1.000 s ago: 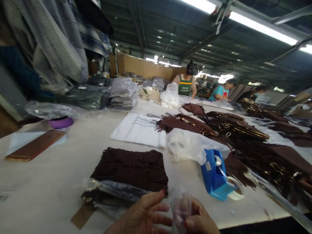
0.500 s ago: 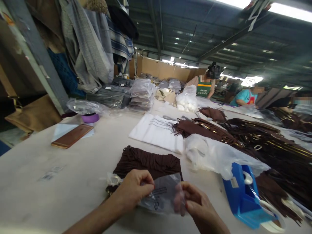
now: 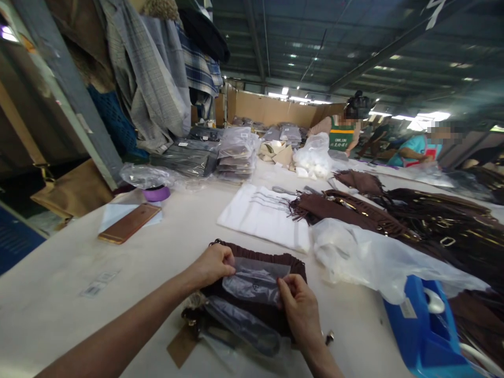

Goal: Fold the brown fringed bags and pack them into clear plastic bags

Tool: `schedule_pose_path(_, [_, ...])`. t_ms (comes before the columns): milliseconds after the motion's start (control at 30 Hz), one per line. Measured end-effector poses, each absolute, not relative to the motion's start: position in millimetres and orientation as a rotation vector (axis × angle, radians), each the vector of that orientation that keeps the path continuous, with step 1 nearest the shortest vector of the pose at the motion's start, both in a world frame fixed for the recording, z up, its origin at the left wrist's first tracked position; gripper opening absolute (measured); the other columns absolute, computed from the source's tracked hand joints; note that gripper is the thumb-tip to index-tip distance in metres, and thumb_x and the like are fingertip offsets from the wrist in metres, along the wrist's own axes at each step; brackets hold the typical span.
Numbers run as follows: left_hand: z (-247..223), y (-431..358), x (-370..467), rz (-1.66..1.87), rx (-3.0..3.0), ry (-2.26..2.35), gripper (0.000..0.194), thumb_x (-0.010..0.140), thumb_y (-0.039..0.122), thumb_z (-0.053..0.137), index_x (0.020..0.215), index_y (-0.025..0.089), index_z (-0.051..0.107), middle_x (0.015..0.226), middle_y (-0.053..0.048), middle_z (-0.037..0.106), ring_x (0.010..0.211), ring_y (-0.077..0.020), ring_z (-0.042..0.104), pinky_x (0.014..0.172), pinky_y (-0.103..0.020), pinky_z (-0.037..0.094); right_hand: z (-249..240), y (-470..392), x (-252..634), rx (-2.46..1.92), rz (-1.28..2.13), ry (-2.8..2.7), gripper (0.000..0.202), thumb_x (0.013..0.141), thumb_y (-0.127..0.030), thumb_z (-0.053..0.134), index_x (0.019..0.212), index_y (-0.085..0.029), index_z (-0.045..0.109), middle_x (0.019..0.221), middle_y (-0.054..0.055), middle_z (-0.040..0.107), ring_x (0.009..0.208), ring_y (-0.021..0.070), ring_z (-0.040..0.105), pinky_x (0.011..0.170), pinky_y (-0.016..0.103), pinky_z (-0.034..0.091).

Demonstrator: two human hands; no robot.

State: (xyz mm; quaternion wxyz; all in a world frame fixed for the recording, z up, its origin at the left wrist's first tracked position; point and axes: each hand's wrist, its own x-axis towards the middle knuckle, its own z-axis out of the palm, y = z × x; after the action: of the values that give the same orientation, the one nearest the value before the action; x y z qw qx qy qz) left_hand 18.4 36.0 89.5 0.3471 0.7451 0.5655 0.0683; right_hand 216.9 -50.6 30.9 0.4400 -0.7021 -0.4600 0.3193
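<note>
A dark brown fringed bag (image 3: 271, 256) lies on the table in front of me. Over it I hold a clear plastic bag (image 3: 255, 281) stretched between both hands. My left hand (image 3: 214, 266) pinches its upper left corner, fingers closed. On the other side my right hand (image 3: 299, 302) grips the right edge between thumb and fingers. Closer to me, more clear wrapping (image 3: 244, 323) lies across the brown bag's near part. A tan cardboard tag (image 3: 181, 344) sticks out at the lower left, beside small metal fittings that I cannot make out clearly.
A blue tape dispenser (image 3: 427, 331) stands on the right. Behind it are a white plastic sheet (image 3: 354, 257) and a heap of brown fringed bags (image 3: 441, 215). A folded white cloth (image 3: 263, 215) lies ahead, a phone (image 3: 129, 223) at left. Two people (image 3: 342, 137) work farther back.
Both hands have moved up and away from me with the plastic bag, which now lies flatter over the brown bag. The wrapping and cardboard tag nearer me have come into sight.
</note>
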Motion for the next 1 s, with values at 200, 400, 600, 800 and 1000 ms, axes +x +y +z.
schedule_pose_path(200, [93.3, 18.9, 28.9, 0.119, 2.247, 1.68, 0.023, 0.074, 0.004, 0.044, 0.091, 0.012, 0.056, 0.089, -0.014, 0.062, 0.085, -0.0308, 0.059, 0.075, -0.043, 0.044, 19.3, -49.0, 217.3, -2.052, 0.468, -1.383, 0.018, 0.079, -0.042, 0.041, 0.076, -0.025, 0.045, 0.061, 0.002, 0.06, 0.058, 0.0228, 0.059, 0.057, 0.031, 0.036])
schedule_pose_path(400, [75.0, 11.9, 47.0, 0.146, 2.855, 0.795, 0.034, 0.083, 0.009, 0.048, 0.117, 0.013, 0.052, 0.133, -0.015, 0.047, 0.127, -0.03, 0.039, 0.104, -0.047, 0.034, 17.8, -46.0, 217.0, -2.196, 0.483, -1.503, 0.011, 0.085, -0.033, 0.043, 0.087, -0.023, 0.046, 0.069, 0.005, 0.065, 0.066, 0.0239, 0.065, 0.059, 0.03, 0.04])
schedule_pose_path(600, [56.2, 17.7, 45.0, -0.153, 2.671, 0.76, 0.059, 0.085, 0.025, 0.054, 0.139, 0.017, 0.03, 0.147, -0.013, 0.026, 0.137, -0.0309, 0.02, 0.111, -0.057, 0.019, 20.5, -55.7, 247.5, -2.195, 0.093, -1.7, 0.031, 0.083, -0.028, 0.044, 0.112, -0.019, 0.046, 0.086, 0.011, 0.068, 0.073, 0.0272, 0.067, 0.055, 0.032, 0.045])
schedule_pose_path(800, [74.5, 17.5, 47.3, -0.168, 2.554, 0.761, 0.061, 0.084, 0.025, 0.058, 0.139, 0.019, 0.032, 0.145, -0.014, 0.026, 0.136, -0.0312, 0.02, 0.11, -0.058, 0.018, 57.3, 8.3, 255.8, -1.794, -0.193, -1.97, 0.025, 0.089, -0.022, 0.04, 0.107, -0.021, 0.057, 0.097, 0.008, 0.064, 0.086, 0.0203, 0.061, 0.073, 0.031, 0.047])
schedule_pose_path(1000, [74.8, 34.6, 54.5, -0.264, 2.679, 0.611, 0.058, 0.084, 0.026, 0.059, 0.135, 0.011, 0.037, 0.137, -0.023, 0.035, 0.126, -0.0394, 0.033, 0.099, -0.062, 0.033, 28.3, 94.9, 258.1, -1.7, -0.087, -2.459, 0.026, 0.083, -0.015, 0.053, 0.108, -0.016, 0.059, 0.109, 0.012, 0.063, 0.096, 0.0253, 0.058, 0.077, 0.035, 0.046])
